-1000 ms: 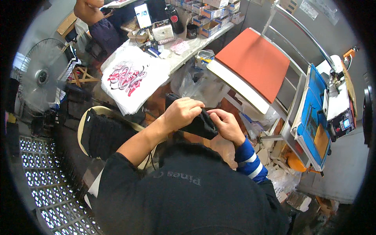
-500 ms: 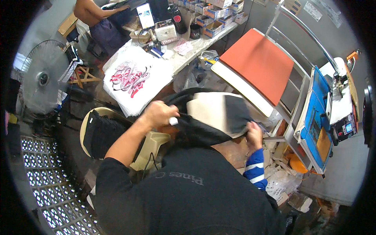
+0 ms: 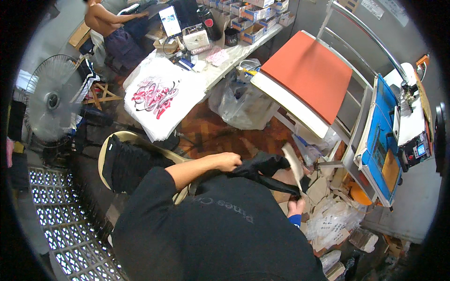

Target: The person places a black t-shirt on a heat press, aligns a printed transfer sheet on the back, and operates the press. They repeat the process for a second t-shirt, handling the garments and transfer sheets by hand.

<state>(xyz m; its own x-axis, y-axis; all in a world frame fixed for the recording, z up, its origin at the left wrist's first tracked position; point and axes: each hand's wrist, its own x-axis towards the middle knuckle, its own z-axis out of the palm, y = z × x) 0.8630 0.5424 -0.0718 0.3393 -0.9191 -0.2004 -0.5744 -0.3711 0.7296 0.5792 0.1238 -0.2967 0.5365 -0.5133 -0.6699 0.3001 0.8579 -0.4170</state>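
A long, soft black fabric piece stretches across the picture just right of centre, bunched and creased, with a narrower dark strip running below it towards the lower right. At its right end, a flat cream-coloured panel shows nearly edge-on, tilted and slightly blurred, its lower tip meeting the black fabric; its material is unclear
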